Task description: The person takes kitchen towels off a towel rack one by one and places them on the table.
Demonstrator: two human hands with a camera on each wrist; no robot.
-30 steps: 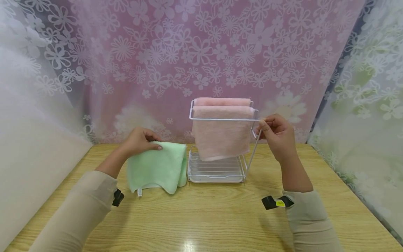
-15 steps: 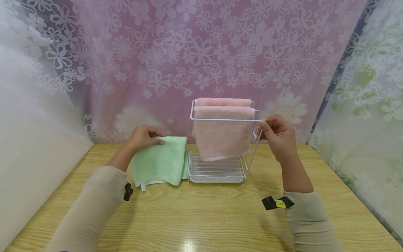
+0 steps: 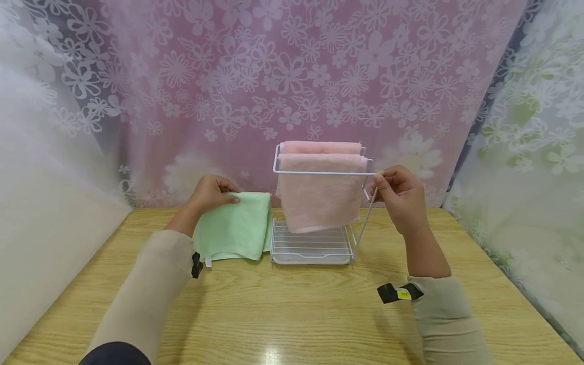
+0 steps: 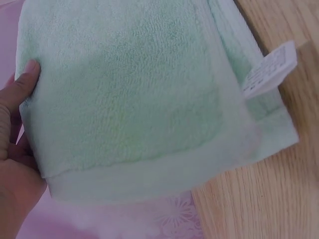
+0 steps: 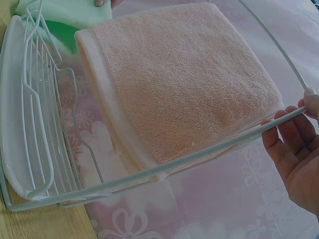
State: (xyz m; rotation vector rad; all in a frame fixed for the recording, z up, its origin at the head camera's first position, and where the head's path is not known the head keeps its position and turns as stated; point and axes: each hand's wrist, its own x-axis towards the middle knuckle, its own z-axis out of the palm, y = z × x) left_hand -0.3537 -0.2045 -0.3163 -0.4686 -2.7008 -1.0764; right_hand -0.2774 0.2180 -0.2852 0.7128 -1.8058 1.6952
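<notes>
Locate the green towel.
In the head view, the green towel is just left of the rack, its top held by the left hand.

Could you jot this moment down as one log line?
left hand: holds green towel | right hand: grips white rack | pink cloth: draped on rack

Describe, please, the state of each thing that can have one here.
Mint-green towel: folded, pinched at its top edge by left fingers.
Towel label: sticking out.
White wire rack: upright, upper front corner held by right fingers.
Front rail: bare.
Pink terry towelling: draped over the rack; one towel or two, unclear.
White tray: under the wire shelf.
</notes>
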